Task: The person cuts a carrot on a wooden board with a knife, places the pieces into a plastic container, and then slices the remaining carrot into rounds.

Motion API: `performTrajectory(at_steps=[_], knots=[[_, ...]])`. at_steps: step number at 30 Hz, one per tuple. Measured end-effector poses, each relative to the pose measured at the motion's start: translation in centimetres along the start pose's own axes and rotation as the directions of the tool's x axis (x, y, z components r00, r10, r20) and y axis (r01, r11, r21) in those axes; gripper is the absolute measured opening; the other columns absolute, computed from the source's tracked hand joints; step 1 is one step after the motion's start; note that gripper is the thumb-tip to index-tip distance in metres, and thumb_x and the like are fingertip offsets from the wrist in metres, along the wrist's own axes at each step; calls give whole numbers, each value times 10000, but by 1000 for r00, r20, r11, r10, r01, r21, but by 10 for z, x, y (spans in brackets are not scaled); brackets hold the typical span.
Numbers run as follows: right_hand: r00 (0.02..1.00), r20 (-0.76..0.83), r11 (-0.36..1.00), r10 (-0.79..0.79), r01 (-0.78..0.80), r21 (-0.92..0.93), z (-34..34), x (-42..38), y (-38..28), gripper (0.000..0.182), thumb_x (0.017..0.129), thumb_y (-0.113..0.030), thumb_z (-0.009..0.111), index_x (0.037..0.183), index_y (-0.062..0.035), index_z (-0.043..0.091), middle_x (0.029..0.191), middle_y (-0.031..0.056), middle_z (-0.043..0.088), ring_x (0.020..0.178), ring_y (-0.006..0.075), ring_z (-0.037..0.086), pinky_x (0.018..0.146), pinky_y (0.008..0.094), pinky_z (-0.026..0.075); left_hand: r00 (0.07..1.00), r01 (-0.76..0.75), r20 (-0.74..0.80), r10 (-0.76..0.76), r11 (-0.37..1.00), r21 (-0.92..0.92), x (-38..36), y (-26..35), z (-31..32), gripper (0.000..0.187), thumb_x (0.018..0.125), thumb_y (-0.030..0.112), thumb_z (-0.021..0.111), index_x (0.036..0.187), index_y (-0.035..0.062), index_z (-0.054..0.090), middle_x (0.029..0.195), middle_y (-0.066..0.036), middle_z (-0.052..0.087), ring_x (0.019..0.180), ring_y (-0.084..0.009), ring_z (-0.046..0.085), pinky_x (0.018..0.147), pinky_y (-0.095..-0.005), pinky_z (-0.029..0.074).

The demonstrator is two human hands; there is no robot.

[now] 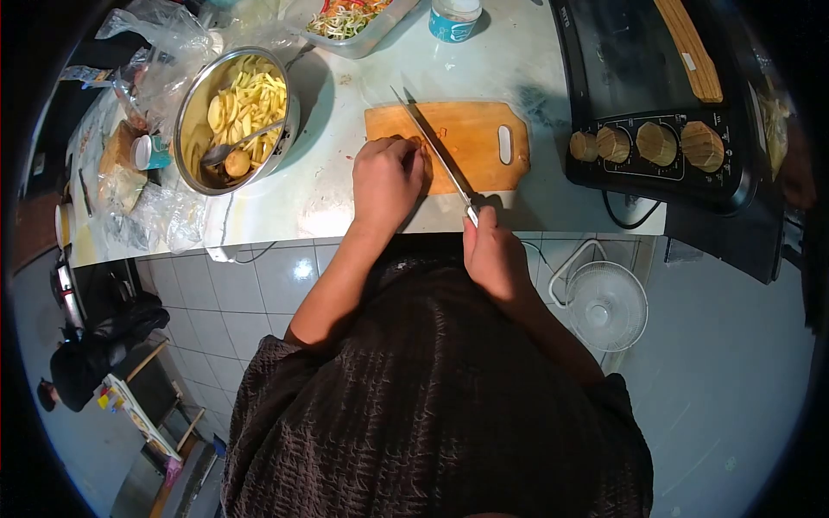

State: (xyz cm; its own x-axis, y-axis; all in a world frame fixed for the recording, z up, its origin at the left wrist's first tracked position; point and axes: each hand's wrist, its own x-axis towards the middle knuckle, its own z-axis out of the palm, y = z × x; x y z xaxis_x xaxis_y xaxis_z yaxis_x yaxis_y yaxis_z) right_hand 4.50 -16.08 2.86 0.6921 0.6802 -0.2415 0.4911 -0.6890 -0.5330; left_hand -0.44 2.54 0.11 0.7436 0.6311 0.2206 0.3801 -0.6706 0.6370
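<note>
My right hand (496,255) is wrapped round the handle of a long knife (439,151). The blade lies diagonally over a wooden cutting board (477,121), its tip pointing away to the upper left. My left hand (386,180) rests on the board's left part, fingers curled in close beside the blade. Whatever those fingers press on is hidden. Small orange bits (442,133) lie on the wood near the blade.
Left of the board stands a metal pot (294,129) with cut yellow pieces and a spoon (246,145). Behind are a plastic container (367,41) of shredded vegetables and a blue-white tub (452,28). An oven (665,177) stands right; plastic bags (164,112) lie far left.
</note>
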Motion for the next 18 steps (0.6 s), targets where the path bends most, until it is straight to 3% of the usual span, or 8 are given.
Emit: performTrajectory(at_steps=[18], knots=[[1000,29,999,-1,2,-53,8,9,-1,217,984,-196,538,942,-1,454,653,265,607,645,477,624,550,552,480,1000,-4,2,4,1000,-13,0,-2,1,106,824,124,719,841,20,728,820,-141,688,807,-337,643,755,-417,508]])
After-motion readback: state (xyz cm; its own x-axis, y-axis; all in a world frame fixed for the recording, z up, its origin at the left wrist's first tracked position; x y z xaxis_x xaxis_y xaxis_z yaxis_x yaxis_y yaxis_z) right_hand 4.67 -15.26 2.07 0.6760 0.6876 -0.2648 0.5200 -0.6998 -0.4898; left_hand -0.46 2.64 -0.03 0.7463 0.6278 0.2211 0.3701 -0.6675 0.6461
